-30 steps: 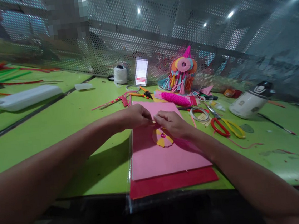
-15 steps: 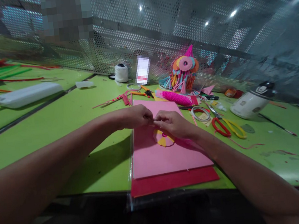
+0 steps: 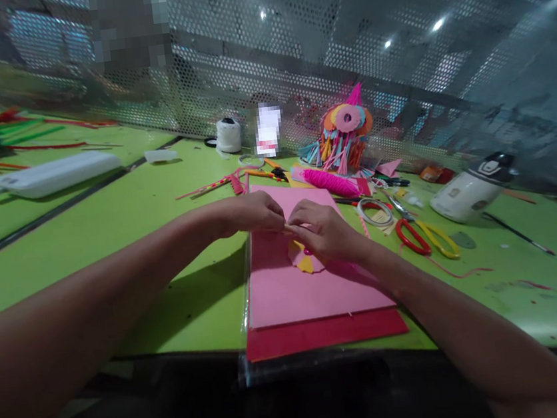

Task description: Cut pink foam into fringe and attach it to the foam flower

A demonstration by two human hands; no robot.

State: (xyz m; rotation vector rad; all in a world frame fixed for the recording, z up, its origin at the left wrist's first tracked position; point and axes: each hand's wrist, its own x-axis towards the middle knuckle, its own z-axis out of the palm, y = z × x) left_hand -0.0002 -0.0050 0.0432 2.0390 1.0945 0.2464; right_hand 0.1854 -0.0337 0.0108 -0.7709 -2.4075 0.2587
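My left hand (image 3: 253, 213) and my right hand (image 3: 320, 229) meet above a pink foam sheet (image 3: 307, 279), fingertips pinched together on a small thin piece I cannot make out. Under my right hand lies a round yellow and pink paper piece (image 3: 305, 258), partly hidden by the fingers. The pink sheet rests on a red sheet (image 3: 323, 333) near the front edge of the green table (image 3: 124, 226).
Red and yellow scissors (image 3: 425, 238), a tape ring (image 3: 373, 211), a pink yarn spool (image 3: 328, 182) and a colourful fringed paper figure (image 3: 343, 131) lie to the right and behind. A white jar (image 3: 467, 191) stands far right, a white thread spool (image 3: 228, 135) and white box (image 3: 56, 174) at left.
Both hands stay pinched together over the pink sheet; my right hand has slid a little further over the round paper piece, hiding more of it. The view has shifted slightly.
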